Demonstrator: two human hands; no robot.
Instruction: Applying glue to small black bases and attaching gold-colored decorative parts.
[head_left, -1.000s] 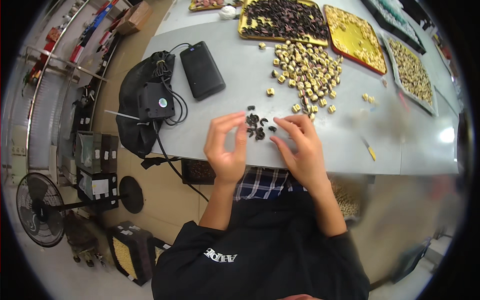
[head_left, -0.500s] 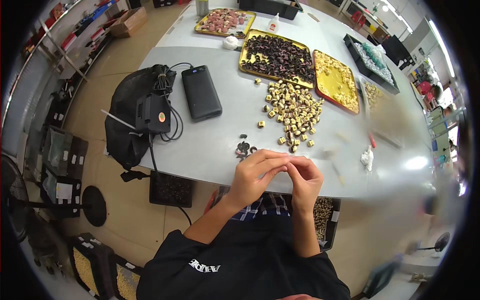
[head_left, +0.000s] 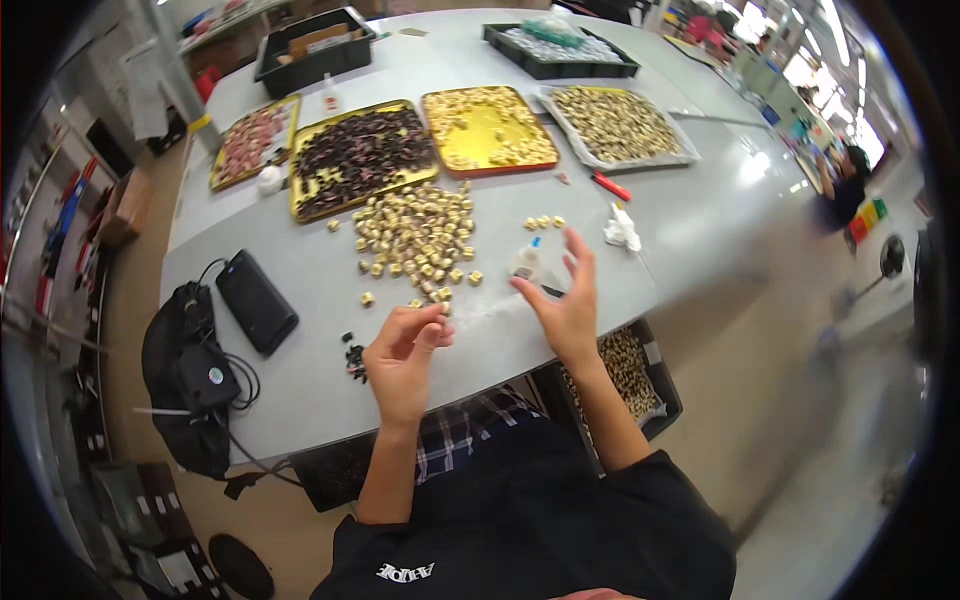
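My left hand [head_left: 403, 360] is closed in a pinch, with a small cream-and-black block [head_left: 445, 308] at its fingertips. Just beyond it spreads a loose pile of similar blocks [head_left: 415, 225]. My right hand [head_left: 568, 312] is open, thumb and fingers wide apart, beside a small clear squeeze bottle [head_left: 525, 264] with a blue tip. Whether the thumb touches the bottle I cannot tell. Beyond the bottle lies a short row of several blocks [head_left: 543, 222]. Small black pieces [head_left: 356, 360] lie left of my left hand.
Trays of reddish pieces [head_left: 252, 145], dark pieces [head_left: 365, 150], cream pieces [head_left: 485, 110] and finished-looking blocks [head_left: 620, 125] line the table's far side. A red marker [head_left: 611, 187] and crumpled tissue [head_left: 622, 228] lie right. A power bank [head_left: 257, 302] and black bag [head_left: 185, 385] sit left.
My hands, fingertips together before, have parted. The right hand has moved right and opened beside the bottle; the left keeps its pinch. The whole view has swung to the right.
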